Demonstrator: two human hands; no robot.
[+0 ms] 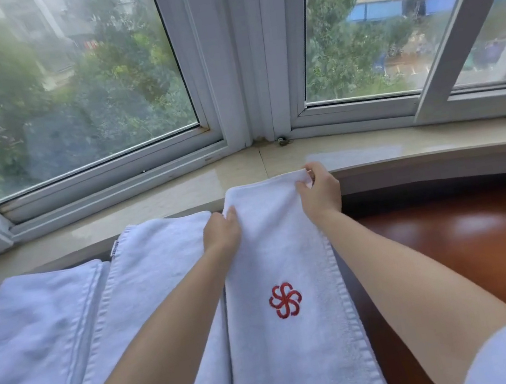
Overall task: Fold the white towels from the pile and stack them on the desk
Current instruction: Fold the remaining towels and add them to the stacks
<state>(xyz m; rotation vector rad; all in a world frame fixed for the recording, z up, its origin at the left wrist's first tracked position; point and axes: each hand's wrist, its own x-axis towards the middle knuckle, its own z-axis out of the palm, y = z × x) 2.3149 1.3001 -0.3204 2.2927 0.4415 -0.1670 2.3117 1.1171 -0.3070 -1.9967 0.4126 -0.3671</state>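
A long white towel with a red flower emblem lies lengthwise in front of me, its far end reaching the window sill. My right hand pinches the towel's far right corner. My left hand grips the towel's left edge near the far end. To the left lies a second white towel, partly under my left forearm. Further left lies a third white towel with a purple emblem. All rest on the reddish-brown wooden desk.
A beige stone window sill runs along the desk's far edge below white-framed windows. A small metal fitting sits in the sill's corner. Bare desk surface shows to the right of the towels.
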